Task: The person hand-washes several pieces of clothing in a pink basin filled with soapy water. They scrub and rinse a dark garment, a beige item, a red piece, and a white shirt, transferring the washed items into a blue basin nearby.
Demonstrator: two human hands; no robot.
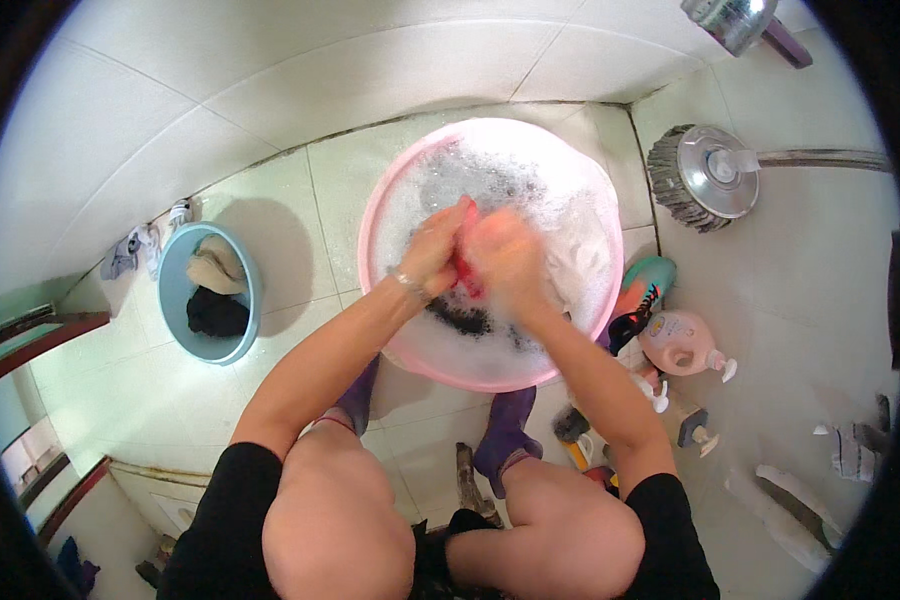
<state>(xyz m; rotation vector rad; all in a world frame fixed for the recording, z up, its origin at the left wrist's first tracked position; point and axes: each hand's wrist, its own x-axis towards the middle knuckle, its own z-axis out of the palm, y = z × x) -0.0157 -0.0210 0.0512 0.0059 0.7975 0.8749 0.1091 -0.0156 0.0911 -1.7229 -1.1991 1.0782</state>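
A round pink plastic basin (367, 247) of foamy water stands on the tiled floor in front of my feet. Above the suds, near its middle, my left hand (436, 244) grips a red cloth (468, 259). Close against it on the right, my right hand (506, 255) is blurred by motion and closed on the same cloth. White fabric (581, 255) floats at the basin's right side, and dark fabric (461, 315) shows through the foam below my hands. Suds hide the rest of the basin's contents.
A light blue bucket (253, 300) holding beige and black cloth stands left, beside small light garments (121, 256) along the wall. At right are a shoe (649, 281), a pink pump bottle (675, 343), more bottles, a brush (570, 425) and a round mop head (701, 176).
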